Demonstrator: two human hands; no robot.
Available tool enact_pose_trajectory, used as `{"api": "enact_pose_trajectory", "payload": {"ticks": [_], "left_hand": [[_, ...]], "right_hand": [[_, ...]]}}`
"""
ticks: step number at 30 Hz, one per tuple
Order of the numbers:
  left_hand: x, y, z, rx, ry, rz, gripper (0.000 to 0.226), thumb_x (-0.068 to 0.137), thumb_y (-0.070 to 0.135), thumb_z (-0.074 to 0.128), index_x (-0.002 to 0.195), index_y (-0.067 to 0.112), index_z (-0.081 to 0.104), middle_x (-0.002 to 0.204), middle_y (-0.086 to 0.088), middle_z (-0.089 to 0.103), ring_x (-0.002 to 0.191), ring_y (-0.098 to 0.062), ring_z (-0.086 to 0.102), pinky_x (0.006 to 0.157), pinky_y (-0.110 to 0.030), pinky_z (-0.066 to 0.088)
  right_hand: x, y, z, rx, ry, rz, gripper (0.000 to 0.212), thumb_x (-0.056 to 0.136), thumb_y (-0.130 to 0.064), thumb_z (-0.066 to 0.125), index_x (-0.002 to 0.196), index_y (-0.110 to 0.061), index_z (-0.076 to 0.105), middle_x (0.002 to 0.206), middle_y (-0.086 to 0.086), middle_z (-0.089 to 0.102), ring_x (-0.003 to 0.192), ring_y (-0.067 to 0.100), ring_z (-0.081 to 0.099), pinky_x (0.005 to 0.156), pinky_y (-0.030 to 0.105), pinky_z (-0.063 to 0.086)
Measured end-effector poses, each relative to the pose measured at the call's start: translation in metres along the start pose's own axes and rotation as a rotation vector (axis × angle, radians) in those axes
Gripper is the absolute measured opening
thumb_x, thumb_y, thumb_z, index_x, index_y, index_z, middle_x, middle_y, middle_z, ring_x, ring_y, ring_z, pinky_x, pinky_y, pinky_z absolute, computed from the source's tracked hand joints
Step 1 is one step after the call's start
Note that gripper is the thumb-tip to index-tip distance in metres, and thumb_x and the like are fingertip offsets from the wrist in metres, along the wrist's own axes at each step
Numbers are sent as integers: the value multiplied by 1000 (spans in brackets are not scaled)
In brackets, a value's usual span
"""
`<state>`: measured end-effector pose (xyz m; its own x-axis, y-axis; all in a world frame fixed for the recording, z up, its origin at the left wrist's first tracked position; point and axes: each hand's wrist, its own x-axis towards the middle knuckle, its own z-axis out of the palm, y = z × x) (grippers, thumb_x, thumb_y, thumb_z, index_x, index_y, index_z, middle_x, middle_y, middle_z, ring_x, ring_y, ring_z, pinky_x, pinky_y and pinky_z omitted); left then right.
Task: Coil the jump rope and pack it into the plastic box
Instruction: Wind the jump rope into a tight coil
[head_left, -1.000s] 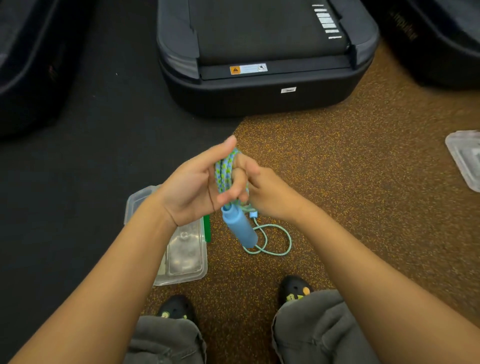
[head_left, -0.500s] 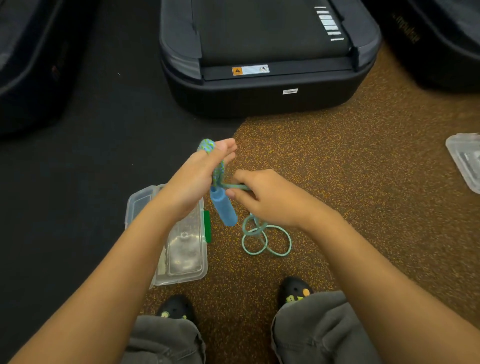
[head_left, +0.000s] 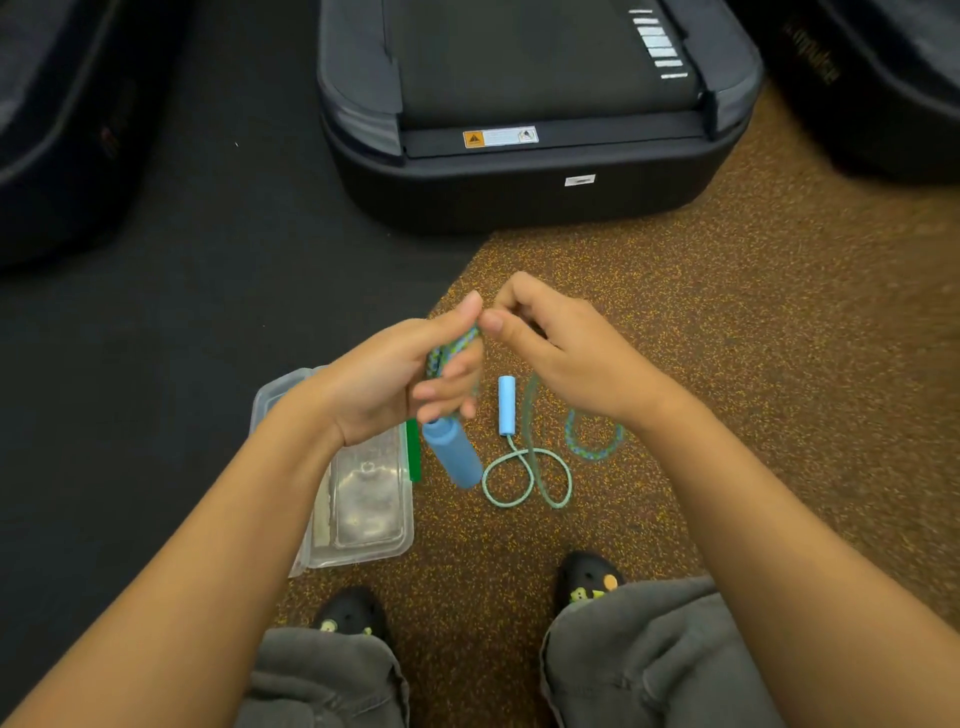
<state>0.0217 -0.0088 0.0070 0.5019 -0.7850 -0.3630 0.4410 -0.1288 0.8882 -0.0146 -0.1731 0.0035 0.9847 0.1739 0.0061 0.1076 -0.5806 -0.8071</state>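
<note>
Left hand (head_left: 395, 384) grips the braided blue-green jump rope (head_left: 527, 478), right hand (head_left: 566, 358) now lifted, pinching cord, smooth blue handle (head_left: 506, 405) dropped onto speckled floor (head_left: 727, 322) beside the clear plastic box (head_left: 363, 514).

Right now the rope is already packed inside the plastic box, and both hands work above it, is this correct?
Not quite. In the head view the rope still lies looped on the floor, partly held by the left hand and right hand. The box holds no rope.
</note>
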Motion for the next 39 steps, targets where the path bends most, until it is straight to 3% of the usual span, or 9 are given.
{"api": "enact_pose_trajectory", "payload": {"ticks": [6, 9, 12, 14, 21, 24, 27, 31, 39], "left_hand": [[-1, 8, 1, -472, -31, 174, 44, 87, 34, 37, 50, 17, 54, 31, 10, 39, 28, -3, 33, 54, -19, 48], [1, 9, 2, -543, 125, 274, 38, 83, 31, 41, 68, 16, 72, 51, 8, 61, 37, -2, 46, 63, -18, 52], [7, 4, -3, -556, 211, 332, 34, 85, 23, 42, 97, 11, 71, 94, -2, 75, 76, -7, 70, 83, -20, 54], [11, 1, -8, -543, 325, 348, 31, 92, 15, 37, 110, 9, 61, 102, -2, 73, 95, -10, 68, 92, -23, 50], [21, -17, -12, -156, 598, 296, 28, 97, 6, 36, 122, 6, 49, 123, -9, 58, 110, -12, 58, 94, -17, 46], [20, -22, -9, 318, 534, 241, 23, 96, 8, 41, 110, 11, 59, 113, -4, 63, 97, -2, 61, 91, -18, 48], [17, -23, -8, 594, 448, 143, 34, 92, 34, 44, 91, 9, 68, 87, -19, 68, 77, -14, 59, 74, -37, 48], [9, -13, 2, 597, 301, 78, 61, 95, 48, 31, 53, 12, 56, 55, -6, 57, 59, -16, 52, 72, -31, 42], [1, -7, -6, 411, 233, 36, 46, 78, 64, 46, 63, 27, 68, 46, 4, 35, 51, -14, 41, 73, -30, 43]], "right_hand": [[1, 2, 10, -51, -58, 11, 27, 98, -32, 34, 71, -29, 38, 61, -10, 43, 55, 2, 42, 54, 16, 32], [0, 3, 19, -112, -141, 29, 20, 98, -28, 34, 94, -15, 49, 69, 0, 55, 61, 14, 50, 57, 31, 32], [-1, 2, 26, -170, -188, 28, 19, 98, -26, 37, 102, -9, 43, 88, 19, 61, 79, 33, 56, 67, 39, 37], [-3, 1, 27, -227, -235, 10, 15, 97, -25, 38, 96, -11, 42, 88, 20, 61, 79, 34, 57, 68, 41, 42], [-8, -6, 32, -309, -323, -51, 18, 94, -28, 46, 78, -20, 42, 72, 4, 55, 68, 26, 54, 63, 38, 41], [-8, -8, 26, -279, -272, -59, 23, 92, -28, 51, 71, -20, 46, 57, -8, 42, 53, 11, 40, 58, 32, 29], [-8, -7, 12, -216, -160, -36, 19, 89, -30, 56, 80, -15, 63, 57, -6, 50, 50, 9, 42, 54, 20, 33], [-7, 1, -5, -86, -12, 18, 27, 84, -37, 60, 73, -14, 66, 59, 5, 61, 54, 7, 45, 51, 15, 34], [-4, 1, -7, 57, 18, 92, 30, 86, -39, 56, 79, -11, 64, 58, -5, 55, 50, 2, 45, 51, 12, 33]]}}
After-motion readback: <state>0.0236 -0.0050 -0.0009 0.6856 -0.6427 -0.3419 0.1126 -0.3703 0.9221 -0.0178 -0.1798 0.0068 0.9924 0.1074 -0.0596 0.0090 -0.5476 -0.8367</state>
